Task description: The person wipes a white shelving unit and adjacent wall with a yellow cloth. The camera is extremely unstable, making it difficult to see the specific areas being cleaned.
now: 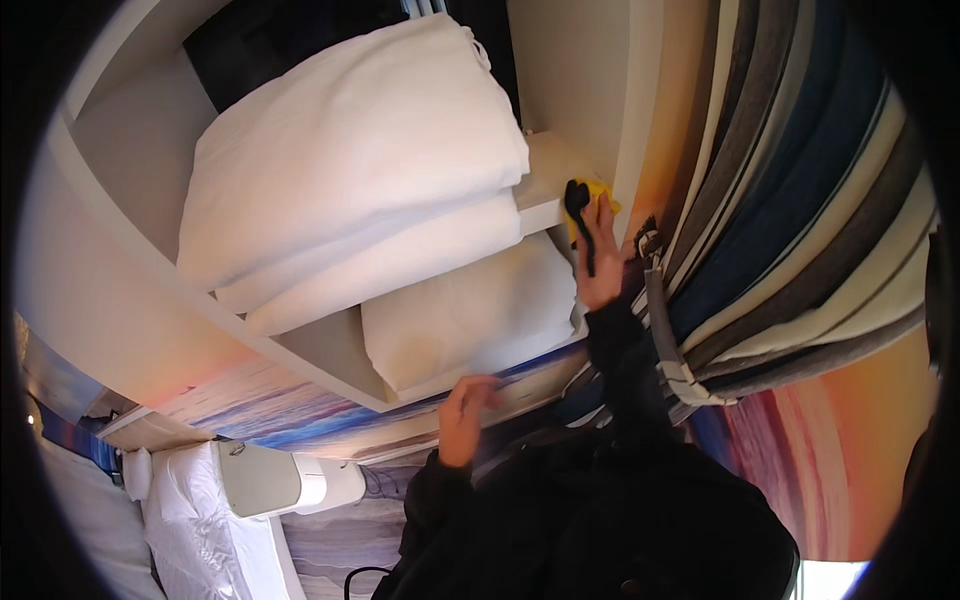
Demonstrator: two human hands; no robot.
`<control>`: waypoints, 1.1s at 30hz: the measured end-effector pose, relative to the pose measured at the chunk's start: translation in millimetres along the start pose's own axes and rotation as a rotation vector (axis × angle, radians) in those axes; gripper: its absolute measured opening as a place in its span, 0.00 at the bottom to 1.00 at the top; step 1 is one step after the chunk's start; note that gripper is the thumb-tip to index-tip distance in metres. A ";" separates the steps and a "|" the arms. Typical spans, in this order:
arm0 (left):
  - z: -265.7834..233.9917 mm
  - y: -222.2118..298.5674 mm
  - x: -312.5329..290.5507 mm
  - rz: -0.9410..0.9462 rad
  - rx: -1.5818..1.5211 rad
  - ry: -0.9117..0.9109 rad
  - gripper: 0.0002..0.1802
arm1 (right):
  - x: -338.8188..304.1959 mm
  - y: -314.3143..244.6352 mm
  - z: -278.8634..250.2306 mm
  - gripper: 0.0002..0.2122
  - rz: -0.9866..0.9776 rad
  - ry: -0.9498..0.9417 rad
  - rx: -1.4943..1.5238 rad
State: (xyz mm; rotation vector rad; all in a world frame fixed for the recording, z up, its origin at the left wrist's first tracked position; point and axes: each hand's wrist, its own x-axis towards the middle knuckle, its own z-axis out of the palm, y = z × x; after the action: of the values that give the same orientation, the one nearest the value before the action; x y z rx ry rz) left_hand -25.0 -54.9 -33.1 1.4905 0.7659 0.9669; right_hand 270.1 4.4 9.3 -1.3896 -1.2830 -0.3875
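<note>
My right hand (pixel 600 262) reaches up to the right end of a white shelf (pixel 543 217). Its fingers are closed on a yellow cloth-like thing (pixel 603 190) with a dark, curved black part (pixel 577 200) along it; its exact kind is unclear. My left hand (pixel 462 425) hovers lower down, in front of the unit's lower edge, its fingers loosely bent and slightly blurred, nothing seen in them. Thick folded white bedding (pixel 350 150) fills much of the shelf. Beneath it, a smaller white bundle (pixel 470 310) sits in the lower compartment.
A striped curtain (pixel 800 200) in blue, grey and cream hangs close on the right, gathered by a tieback (pixel 672 350). A dark screen-like panel (pixel 300 60) stands behind the bedding. At lower left are a bed (pixel 200 530) with white linen and a white cabinet (pixel 262 478).
</note>
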 end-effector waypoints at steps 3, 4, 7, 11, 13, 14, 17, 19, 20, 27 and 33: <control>16.0 4.7 6.8 -0.006 0.011 0.007 0.11 | -8.1 -12.6 18.3 0.28 0.022 0.028 -0.069; 18.4 6.5 8.1 -0.013 0.006 0.009 0.11 | -8.0 -16.3 21.9 0.28 0.027 0.032 -0.054; 15.3 5.2 5.9 -0.058 -0.008 0.034 0.11 | -22.1 -25.7 32.6 0.29 0.027 -0.001 -0.013; -8.5 -2.5 -11.8 -0.105 -0.022 0.097 0.12 | -54.6 -59.9 70.7 0.26 -0.010 -0.100 0.108; -29.8 -0.8 -24.4 -0.118 -0.003 0.148 0.12 | -70.2 -95.6 98.7 0.24 -0.056 -0.170 0.171; -41.6 5.0 -30.4 -0.133 0.031 0.176 0.11 | -83.3 -110.3 115.9 0.25 -0.090 -0.200 0.221; -89.9 8.5 -53.2 -0.114 0.076 0.308 0.11 | -95.7 -189.2 161.5 0.27 -0.213 -0.350 0.300; -126.1 10.0 -69.3 -0.084 0.062 0.422 0.10 | -104.5 -246.8 198.4 0.27 -0.274 -0.464 0.349; -145.6 13.0 -77.9 -0.065 0.058 0.471 0.10 | -108.2 -276.0 214.7 0.27 -0.303 -0.514 0.370; -249.3 32.7 -139.4 0.000 0.140 0.748 0.11 | -137.6 -344.9 268.2 0.25 -0.083 -0.234 0.488; -244.7 28.2 -123.7 0.006 0.143 0.574 0.11 | -118.8 -306.8 240.4 0.31 -0.240 -0.281 0.319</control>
State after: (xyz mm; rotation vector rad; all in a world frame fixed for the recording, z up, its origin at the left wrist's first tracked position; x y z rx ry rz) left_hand -300.4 -57.3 -19.8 1.3405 1.2609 1.3927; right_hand -129.9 80.0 -7.9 -1.0475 -1.6706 -0.1399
